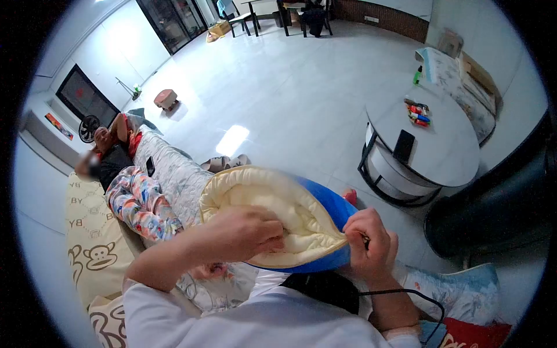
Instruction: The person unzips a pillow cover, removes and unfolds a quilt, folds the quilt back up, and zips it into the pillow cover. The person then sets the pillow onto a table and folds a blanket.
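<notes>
At the far left, a cream cover (100, 256) printed with monkey faces lies along the seat, and a person (119, 165) in patterned trousers reclines beyond it, with a black fan (89, 129) close to the head. Beside this person, a dark phone (151, 166) rests on a pale quilted cover (174, 174), and grey slippers (225, 164) stand on the floor (278, 98) just past its edge. Nearer the camera, the left hand (249, 232) reaches in from the left over the open mouth of a padded blue cover (328, 200) with a cream lining. Its fingers are curled against the lining; whether they pinch any of it, I cannot tell. The padded blue cover lies in front of the wearer's torso, between the two hands, its mouth turned upward and its blue outer side showing along the far and near edges. At its right end, the right hand (371, 240) is closed, thumb and fingers gripping the narrow corner where the rim comes together. A black cord (406, 292) runs across the right forearm. Farther right, the round surface (438, 139) carries a black phone (404, 145), a cluster of small colourful items (418, 113) and a green bottle (418, 75) near its far edge.
</notes>
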`<action>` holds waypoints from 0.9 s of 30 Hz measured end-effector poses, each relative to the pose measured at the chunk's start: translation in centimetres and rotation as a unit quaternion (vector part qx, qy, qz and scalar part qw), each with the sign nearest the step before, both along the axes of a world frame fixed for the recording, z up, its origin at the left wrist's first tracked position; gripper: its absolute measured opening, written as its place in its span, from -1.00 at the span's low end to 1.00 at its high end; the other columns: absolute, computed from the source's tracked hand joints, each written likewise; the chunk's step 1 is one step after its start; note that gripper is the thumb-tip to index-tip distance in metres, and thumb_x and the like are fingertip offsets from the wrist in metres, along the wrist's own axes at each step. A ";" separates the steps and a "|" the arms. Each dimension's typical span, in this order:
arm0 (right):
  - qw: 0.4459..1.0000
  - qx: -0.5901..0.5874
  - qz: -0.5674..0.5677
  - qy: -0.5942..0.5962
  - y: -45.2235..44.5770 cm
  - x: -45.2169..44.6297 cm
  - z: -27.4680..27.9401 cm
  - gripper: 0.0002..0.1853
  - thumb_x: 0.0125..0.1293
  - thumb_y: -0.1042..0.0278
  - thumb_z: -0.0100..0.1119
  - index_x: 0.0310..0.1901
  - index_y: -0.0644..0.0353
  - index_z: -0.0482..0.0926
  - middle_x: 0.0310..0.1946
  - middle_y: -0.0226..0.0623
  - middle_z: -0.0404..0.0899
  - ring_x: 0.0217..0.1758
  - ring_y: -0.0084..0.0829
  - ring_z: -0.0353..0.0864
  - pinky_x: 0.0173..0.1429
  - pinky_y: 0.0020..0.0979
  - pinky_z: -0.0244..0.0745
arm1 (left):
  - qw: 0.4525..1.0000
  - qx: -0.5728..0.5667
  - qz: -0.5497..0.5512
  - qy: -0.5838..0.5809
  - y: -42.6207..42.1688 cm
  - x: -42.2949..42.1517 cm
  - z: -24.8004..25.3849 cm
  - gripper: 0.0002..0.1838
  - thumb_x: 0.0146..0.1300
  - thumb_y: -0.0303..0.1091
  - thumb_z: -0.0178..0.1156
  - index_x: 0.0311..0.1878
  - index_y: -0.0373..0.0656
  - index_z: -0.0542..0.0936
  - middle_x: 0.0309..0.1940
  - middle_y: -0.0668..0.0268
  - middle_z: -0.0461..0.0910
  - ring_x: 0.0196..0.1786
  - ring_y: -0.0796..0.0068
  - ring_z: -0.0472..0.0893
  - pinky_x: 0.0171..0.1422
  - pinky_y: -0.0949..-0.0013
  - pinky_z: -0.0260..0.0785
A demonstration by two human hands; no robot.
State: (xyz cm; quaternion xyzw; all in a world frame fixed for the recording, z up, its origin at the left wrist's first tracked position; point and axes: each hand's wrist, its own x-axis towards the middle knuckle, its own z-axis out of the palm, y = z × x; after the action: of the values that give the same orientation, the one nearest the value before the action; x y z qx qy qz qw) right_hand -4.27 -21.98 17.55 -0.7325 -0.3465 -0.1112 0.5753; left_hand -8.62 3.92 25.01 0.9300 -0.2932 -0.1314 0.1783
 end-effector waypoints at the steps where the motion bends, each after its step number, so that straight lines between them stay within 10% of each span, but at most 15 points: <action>1: 1.000 -0.016 -0.014 -0.012 0.1 -0.1 -0.2 -0.85 0.32 0.35 0.13 -0.34 0.18 0.41 -0.39 -0.26 0.51 -0.34 -0.32 0.53 -0.17 -0.34 0.45 | 0.990 0.135 0.022 0.032 0.2 0.5 -2.1 -0.84 0.24 -0.33 0.14 -0.19 -0.18 0.59 -0.22 0.19 0.61 -0.12 0.15 0.58 0.00 0.20 0.40; 6: 0.997 -0.002 0.024 -0.076 2.4 0.0 -3.1 -0.87 0.23 0.44 0.21 -0.32 0.19 0.42 -0.40 -0.23 0.49 -0.32 -0.22 0.48 -0.13 -0.23 0.40 | 0.988 0.064 0.069 0.126 2.5 2.4 -9.9 -0.78 0.27 -0.36 0.09 -0.09 -0.22 0.58 -0.17 0.15 0.62 -0.07 0.14 0.58 0.03 0.23 0.40; 11: 0.998 -0.007 -0.020 -0.054 0.9 0.8 -1.7 -0.85 0.34 0.39 0.10 -0.35 0.21 0.39 -0.38 -0.25 0.46 -0.30 -0.35 0.46 -0.17 -0.38 0.41 | 0.976 0.030 0.045 0.211 3.5 2.0 -1.6 -0.75 0.31 -0.33 0.08 -0.03 -0.22 0.58 -0.18 0.13 0.62 -0.04 0.19 0.59 0.06 0.24 0.40; 16: 1.000 -0.004 -0.021 -0.020 0.2 0.2 -1.1 -0.86 0.29 0.41 0.15 -0.34 0.20 0.40 -0.38 -0.24 0.47 -0.32 -0.27 0.47 -0.15 -0.29 0.40 | 0.980 -0.141 0.086 -0.109 0.5 1.7 0.5 -0.78 0.25 -0.26 0.17 -0.12 -0.14 0.63 -0.25 0.16 0.64 -0.18 0.19 0.63 -0.02 0.25 0.43; 18: 1.000 -0.002 -0.023 -0.014 0.8 -0.3 -1.7 -0.87 0.24 0.43 0.20 -0.33 0.19 0.41 -0.39 -0.23 0.48 -0.32 -0.19 0.48 -0.11 -0.20 0.39 | 0.978 0.013 0.101 0.181 0.4 2.2 -6.0 -0.75 0.28 -0.26 0.10 -0.06 -0.08 0.63 -0.17 0.13 0.63 -0.11 0.14 0.60 0.05 0.23 0.41; 20: 0.996 -0.066 -0.004 -0.052 1.8 -0.5 -3.2 -0.87 0.23 0.44 0.19 -0.32 0.19 0.41 -0.39 -0.21 0.48 -0.30 -0.20 0.48 -0.11 -0.20 0.40 | 0.980 -0.012 0.042 0.192 1.4 2.6 -10.1 -0.72 0.29 -0.25 0.07 -0.02 -0.07 0.63 -0.12 0.13 0.63 -0.09 0.14 0.60 0.07 0.24 0.40; 24: 0.998 -0.028 -0.014 -0.047 0.7 -0.5 -2.4 -0.87 0.23 0.45 0.20 -0.32 0.19 0.41 -0.39 -0.21 0.48 -0.29 -0.19 0.49 -0.11 -0.22 0.41 | 0.980 -0.053 0.057 0.182 2.4 3.1 -5.0 -0.74 0.30 -0.32 0.10 -0.01 -0.12 0.62 -0.15 0.20 0.66 -0.14 0.27 0.64 0.02 0.34 0.43; 27: 0.995 -0.044 -0.085 -0.010 -0.5 0.2 -1.0 -0.88 0.25 0.45 0.18 -0.33 0.16 0.41 -0.39 -0.25 0.51 -0.32 -0.28 0.56 -0.09 -0.29 0.49 | 0.967 -0.171 0.186 -0.042 3.2 3.2 0.4 -0.74 0.25 -0.42 0.16 0.00 -0.19 0.59 -0.15 0.18 0.66 -0.07 0.37 0.65 0.07 0.31 0.46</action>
State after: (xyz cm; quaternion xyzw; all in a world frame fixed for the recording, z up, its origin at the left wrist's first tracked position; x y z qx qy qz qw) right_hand -4.12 -22.43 16.52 -0.7831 -0.2929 -0.1515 0.5272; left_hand -5.43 7.07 25.40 0.9285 -0.1404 -0.0049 0.3437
